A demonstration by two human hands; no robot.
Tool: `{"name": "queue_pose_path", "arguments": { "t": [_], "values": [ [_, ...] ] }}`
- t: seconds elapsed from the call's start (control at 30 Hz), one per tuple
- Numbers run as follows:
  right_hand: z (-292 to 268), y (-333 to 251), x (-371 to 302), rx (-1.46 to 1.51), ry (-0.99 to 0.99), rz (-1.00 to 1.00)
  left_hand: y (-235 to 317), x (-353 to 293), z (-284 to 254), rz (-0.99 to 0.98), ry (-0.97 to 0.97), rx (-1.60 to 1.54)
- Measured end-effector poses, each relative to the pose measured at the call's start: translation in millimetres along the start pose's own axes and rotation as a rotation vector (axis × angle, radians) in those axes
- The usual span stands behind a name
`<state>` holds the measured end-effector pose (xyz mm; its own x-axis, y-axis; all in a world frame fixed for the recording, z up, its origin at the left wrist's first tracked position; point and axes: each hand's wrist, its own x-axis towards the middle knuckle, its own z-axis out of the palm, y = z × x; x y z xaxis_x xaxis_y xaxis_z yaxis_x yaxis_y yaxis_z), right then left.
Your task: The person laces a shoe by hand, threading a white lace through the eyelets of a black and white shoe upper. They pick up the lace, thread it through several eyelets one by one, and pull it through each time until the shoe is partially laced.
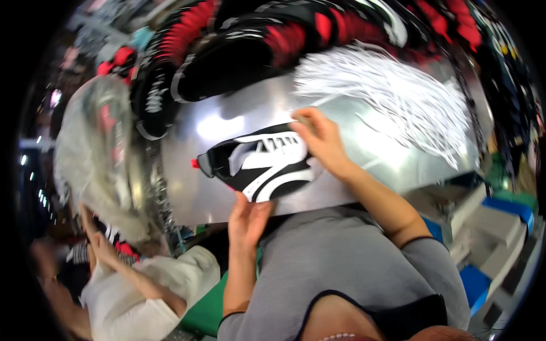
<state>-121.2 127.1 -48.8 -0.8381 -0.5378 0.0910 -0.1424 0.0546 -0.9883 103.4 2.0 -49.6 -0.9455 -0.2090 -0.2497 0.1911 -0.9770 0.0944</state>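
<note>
A black and white shoe upper (276, 156) with a red tab at its left end lies on a shiny metal tabletop (196, 202). My left hand (247, 219) grips its near edge, fingertips against the white and black stripes. At the toe end on the right, my right hand (324, 142) has its thumb and fingers pinched together. What sits in that pinch is blurred and cannot be made out. White lacing straps cross the middle of the upper.
A large bundle of white laces (387, 94) lies at the back right. Rows of black and red shoe uppers (227, 65) line the far edge. Left stands a plastic-wrapped bundle (96, 153), near a person in a white shirt (142, 295). Grey boxes (495, 238) are at the right.
</note>
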Motion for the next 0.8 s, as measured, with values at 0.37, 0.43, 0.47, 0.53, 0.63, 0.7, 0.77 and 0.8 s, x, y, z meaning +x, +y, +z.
{"name": "queue_pose_path", "arguments": {
  "t": [0.37, 0.43, 0.47, 0.53, 0.63, 0.7, 0.77, 0.8],
  "values": [
    [-118, 19, -30, -0.534, 0.21, -0.043, 162, 104, 95, 0.977, 0.513, 2.331],
    [-130, 7, -40, -0.654, 0.167, 0.024, 200, 164, 77, 0.89, 0.702, 2.602],
    [-130, 8, -44, -0.648, 0.182, -0.11, 214, 190, 81, 0.835, 0.785, 2.668],
    [-123, 22, -33, -0.866, 0.139, -0.188, 277, 255, 50, 1.015, 0.857, 2.746],
    [-120, 27, -39, -0.799, 0.103, -0.117, 295, 284, 23, 0.932, 0.885, 2.768],
    [-125, 21, -40, -0.777, 0.131, -0.152, 265, 276, 44, 0.94, 0.729, 2.564],
    [-113, 8, -28, -0.686, 0.147, -0.209, 264, 251, 29, 1.194, 0.5, 2.31],
    [-105, 2, -19, -0.621, 0.122, -0.152, 261, 241, 17, 1.289, 0.376, 2.08]
  ]
}}
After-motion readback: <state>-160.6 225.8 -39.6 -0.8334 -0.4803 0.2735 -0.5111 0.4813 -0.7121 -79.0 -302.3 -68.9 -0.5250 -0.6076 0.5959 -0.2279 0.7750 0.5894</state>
